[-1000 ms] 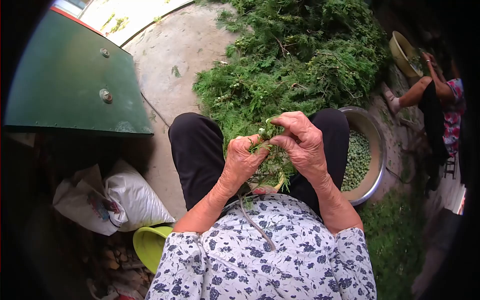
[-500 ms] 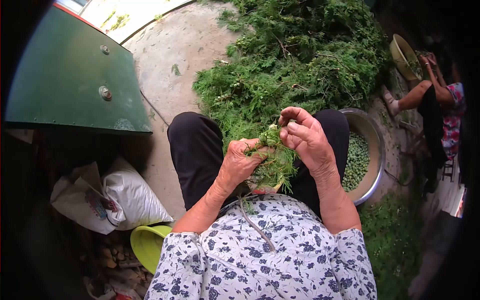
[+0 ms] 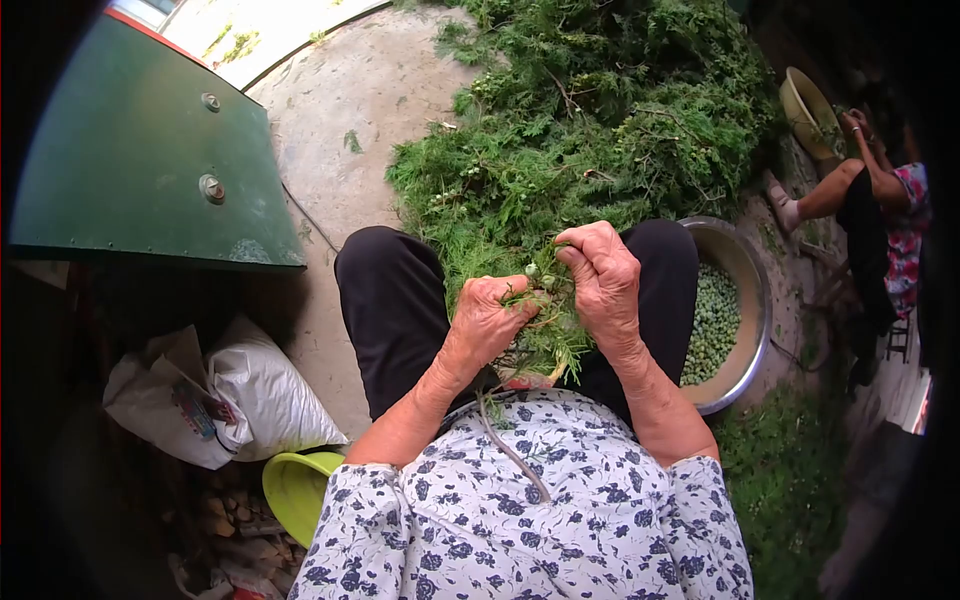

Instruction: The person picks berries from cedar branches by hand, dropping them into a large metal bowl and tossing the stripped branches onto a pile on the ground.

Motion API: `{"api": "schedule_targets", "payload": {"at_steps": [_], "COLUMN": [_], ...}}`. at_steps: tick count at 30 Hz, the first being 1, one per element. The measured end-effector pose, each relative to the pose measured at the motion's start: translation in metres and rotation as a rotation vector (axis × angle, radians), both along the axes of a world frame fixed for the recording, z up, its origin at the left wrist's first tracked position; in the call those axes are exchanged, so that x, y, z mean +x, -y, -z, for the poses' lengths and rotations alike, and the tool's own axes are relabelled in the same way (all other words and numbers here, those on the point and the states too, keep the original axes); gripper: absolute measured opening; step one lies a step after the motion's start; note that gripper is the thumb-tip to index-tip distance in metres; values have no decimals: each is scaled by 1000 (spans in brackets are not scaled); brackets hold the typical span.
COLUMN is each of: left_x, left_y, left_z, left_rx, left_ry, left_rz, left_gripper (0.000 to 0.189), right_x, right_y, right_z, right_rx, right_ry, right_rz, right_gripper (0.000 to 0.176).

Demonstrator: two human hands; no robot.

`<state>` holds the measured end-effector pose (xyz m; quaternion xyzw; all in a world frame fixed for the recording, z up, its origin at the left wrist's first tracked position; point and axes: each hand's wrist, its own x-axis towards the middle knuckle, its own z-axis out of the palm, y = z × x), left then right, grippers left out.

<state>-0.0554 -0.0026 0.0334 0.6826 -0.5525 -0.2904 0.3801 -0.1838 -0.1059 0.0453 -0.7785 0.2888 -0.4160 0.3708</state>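
My left hand [image 3: 486, 318] is closed around a leafy green evergreen sprig [image 3: 562, 340] over my lap. A few pale green seed cones [image 3: 533, 271] stick up from the sprig just past my left thumb. Just right of them, my right hand [image 3: 606, 285] has thumb and forefinger pinched together; whatever is between those fingertips is too small to make out. Beside my right knee stands a wide metal basin [image 3: 757, 345] holding many green seed cones [image 3: 710, 325].
A big heap of evergreen branches [image 3: 600, 110] lies ahead of my knees. On the left are a green metal box [image 3: 140, 150], a white sack [image 3: 270, 385] and a yellow-green basin [image 3: 290, 495]. At far right a person [image 3: 880, 200] works beside a tan basin [image 3: 805, 110].
My right hand has turned and its raised fingers have come down into a pinch, slightly apart from the cones. My left hand keeps its grip on the sprig.
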Motion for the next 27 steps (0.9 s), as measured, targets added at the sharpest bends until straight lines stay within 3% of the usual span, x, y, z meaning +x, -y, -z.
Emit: {"api": "schedule_targets", "payload": {"at_steps": [5,8,9,11,12,14,16,18,22,25,27], "left_x": [-3,0,3,2,1,4,6,5,7,9,11], "left_y": [1,-2,-4,-4,-1,1,-1,-1,0,0,0], "left_z": [-14,-9,-7,-14,-17,-19,-19,-18,-15,-12,0], "left_rx": [119,130,155,177,194,217,244,218,182,183,-325], "left_ry": [-189,-229,-188,-264,-338,-387,-432,-689,-763,-684,132], "left_rz": [-30,-30,-19,-20,-16,1,12,-27,-9,19,260], "left_gripper": [15,14,14,14,15,14,13,11,10,8,6], "right_x": [3,-7,-12,-14,-15,-12,-10,-9,-5,-6,-6], "right_y": [0,21,27,30,30,28,23,17,11,12,10], "right_z": [11,16,15,14,11,4,7,7,7,15,19], "right_rx": [-53,-153,-59,482,481,1164,1215,1235,1172,1236,1103], "right_ry": [21,-39,-55,76,75,385,312,206,198,175,175], "right_rz": [16,177,154,27,30,-316,-393,-533,-605,-568,-468], "right_gripper": [23,25,19,10,10,11,15,26,25,21,18]}}
